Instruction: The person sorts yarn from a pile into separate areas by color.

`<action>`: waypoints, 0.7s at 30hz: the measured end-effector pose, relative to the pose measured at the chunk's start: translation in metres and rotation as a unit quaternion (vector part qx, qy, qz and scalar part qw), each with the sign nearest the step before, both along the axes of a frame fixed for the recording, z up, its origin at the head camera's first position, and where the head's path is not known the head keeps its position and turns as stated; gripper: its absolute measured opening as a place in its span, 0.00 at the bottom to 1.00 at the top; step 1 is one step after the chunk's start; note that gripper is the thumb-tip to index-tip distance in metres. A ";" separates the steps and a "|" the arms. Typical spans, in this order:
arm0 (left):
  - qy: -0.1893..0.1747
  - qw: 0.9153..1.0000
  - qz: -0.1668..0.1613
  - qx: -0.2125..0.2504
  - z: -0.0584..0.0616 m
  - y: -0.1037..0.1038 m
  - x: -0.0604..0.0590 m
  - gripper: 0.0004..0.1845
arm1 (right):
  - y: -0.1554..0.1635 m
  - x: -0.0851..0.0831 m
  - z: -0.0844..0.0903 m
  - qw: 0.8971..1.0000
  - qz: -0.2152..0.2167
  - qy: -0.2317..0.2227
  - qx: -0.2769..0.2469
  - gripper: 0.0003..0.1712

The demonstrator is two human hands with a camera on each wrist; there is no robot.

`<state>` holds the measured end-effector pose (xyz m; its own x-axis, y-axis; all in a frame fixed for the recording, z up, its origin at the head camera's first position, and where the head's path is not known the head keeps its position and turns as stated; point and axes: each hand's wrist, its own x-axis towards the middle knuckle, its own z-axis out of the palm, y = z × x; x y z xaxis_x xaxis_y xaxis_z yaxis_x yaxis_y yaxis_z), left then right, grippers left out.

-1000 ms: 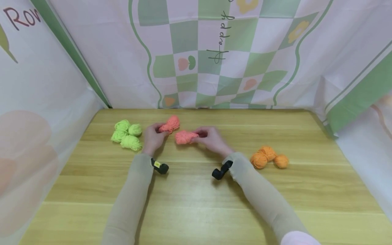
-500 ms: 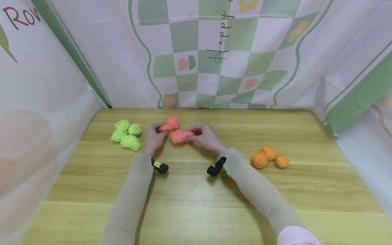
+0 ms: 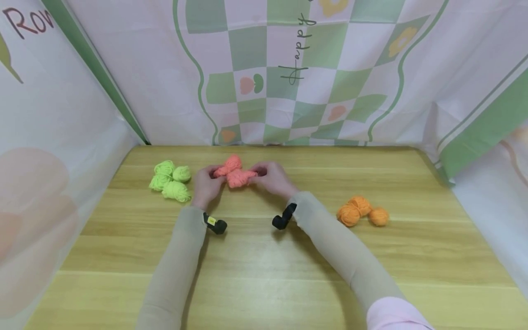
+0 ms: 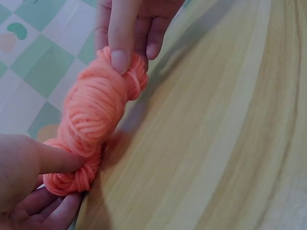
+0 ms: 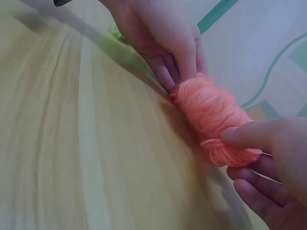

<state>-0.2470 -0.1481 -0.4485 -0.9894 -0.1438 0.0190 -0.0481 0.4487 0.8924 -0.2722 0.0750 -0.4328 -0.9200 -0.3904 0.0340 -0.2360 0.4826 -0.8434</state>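
Note:
Near the back of the table, my left hand (image 3: 207, 185) pinches the end of a coral yarn bundle (image 4: 72, 181) between thumb and fingers. From the other side, my right hand (image 3: 273, 178) holds a second coral yarn bundle (image 3: 238, 179) by its right end, the thumb pressing on top. Both bundles meet between my hands. A rounded coral yarn part (image 3: 233, 162) sticks up behind them; whether it is a separate ball I cannot tell. In the right wrist view, the right-hand bundle (image 5: 211, 108) covers most of the yarn at my left fingers.
Light green yarn balls (image 3: 176, 191) lie clustered left of my left hand. Orange yarn balls (image 3: 349, 215) sit together to the right, beyond my right forearm. The wooden table (image 3: 255, 275) ends at a hanging patterned cloth (image 3: 284, 119) behind; more cloth hangs at both sides.
My right hand has moved left and slightly back, bringing its coral yarn bundle against the one at my left hand. My left hand has stayed in place.

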 end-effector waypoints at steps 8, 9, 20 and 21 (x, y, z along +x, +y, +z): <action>0.002 1.000 0.002 -0.001 0.001 0.000 0.000 0.19 | -0.004 -0.006 -0.003 1.000 -0.006 0.011 0.002 0.14; 0.001 1.000 0.002 0.001 0.001 0.000 0.000 0.19 | -0.004 -0.006 -0.003 1.000 -0.007 0.013 0.002 0.14; -0.002 1.000 0.004 0.000 0.001 -0.001 0.000 0.18 | -0.011 -0.015 -0.004 1.000 -0.012 0.015 0.015 0.17; -0.002 1.000 0.005 0.001 0.000 -0.001 0.000 0.18 | -0.011 -0.015 -0.004 1.000 -0.012 0.017 0.016 0.16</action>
